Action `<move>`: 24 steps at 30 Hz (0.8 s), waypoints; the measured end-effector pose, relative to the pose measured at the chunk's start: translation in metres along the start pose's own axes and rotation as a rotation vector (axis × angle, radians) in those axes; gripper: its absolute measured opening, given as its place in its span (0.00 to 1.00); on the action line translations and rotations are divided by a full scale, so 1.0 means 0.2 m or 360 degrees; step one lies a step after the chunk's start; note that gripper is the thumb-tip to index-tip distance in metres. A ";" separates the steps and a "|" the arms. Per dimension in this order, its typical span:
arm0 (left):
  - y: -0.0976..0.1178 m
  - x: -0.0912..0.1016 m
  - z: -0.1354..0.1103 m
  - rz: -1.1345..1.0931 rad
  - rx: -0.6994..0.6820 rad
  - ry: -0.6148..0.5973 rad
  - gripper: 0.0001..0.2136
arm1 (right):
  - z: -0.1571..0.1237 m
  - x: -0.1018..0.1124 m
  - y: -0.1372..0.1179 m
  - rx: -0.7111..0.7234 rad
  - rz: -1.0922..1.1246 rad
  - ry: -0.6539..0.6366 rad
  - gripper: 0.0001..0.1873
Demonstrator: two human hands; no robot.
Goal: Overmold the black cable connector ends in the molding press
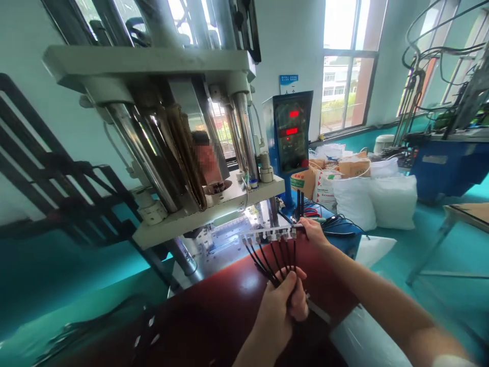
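Note:
My left hand (284,300) is closed around a bundle of thin black cables (280,260). The cables fan out upward to a pale toothed strip (267,234), which lies level above that hand and has their ends set along it. My right hand (314,232) pinches the strip's right end; its exact finger contact is small and partly hidden. Both hands are above a dark red tabletop (237,285), in front of a large press (214,204) with steel columns and a lit metal bed (225,237).
A blue control box (288,132) with red digits stands behind my right hand. Beside it are tangled wires (338,224) and white sacks (393,199). More black cables (143,331) lie at the lower left. Another person (206,158) shows through the press.

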State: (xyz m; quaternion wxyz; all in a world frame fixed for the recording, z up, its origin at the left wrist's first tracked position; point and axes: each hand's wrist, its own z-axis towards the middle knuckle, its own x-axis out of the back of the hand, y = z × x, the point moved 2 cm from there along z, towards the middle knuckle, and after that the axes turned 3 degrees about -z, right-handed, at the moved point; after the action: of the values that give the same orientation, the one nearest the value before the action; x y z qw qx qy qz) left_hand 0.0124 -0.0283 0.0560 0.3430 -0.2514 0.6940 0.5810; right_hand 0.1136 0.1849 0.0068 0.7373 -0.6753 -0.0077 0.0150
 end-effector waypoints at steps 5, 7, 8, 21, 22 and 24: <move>0.00 -0.02 -0.01 0.0195 -0.0030 -0.0087 0.11 | -0.15 0.28 0.07 0.0015 -0.0321 -0.0128 0.24; 0.01 -0.03 0.00 0.0228 -0.0021 -0.0072 0.10 | -0.19 0.36 0.09 0.0037 -0.0491 -0.0294 0.22; 0.01 -0.04 0.01 0.0246 -0.0016 -0.0063 0.10 | -0.21 0.40 0.09 0.0062 -0.0579 -0.0381 0.19; -0.02 -0.10 0.03 0.0534 0.0061 -0.0031 0.12 | -0.46 0.24 -0.68 0.1277 -0.0987 -0.0756 0.20; -0.02 -0.11 0.03 0.0581 0.0067 -0.0066 0.13 | -0.48 0.22 -0.75 0.1399 -0.1047 -0.0734 0.16; 0.00 -0.14 0.02 0.0639 0.0094 -0.0153 0.14 | -0.51 0.21 -0.82 0.1535 -0.1142 -0.0716 0.12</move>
State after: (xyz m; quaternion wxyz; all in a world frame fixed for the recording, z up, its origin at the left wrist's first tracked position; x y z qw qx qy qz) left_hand 0.0319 -0.0264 0.0776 0.2603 -0.0699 0.7296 0.6285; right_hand 0.1602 0.0710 0.1611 0.8978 -0.2035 -0.3801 -0.0896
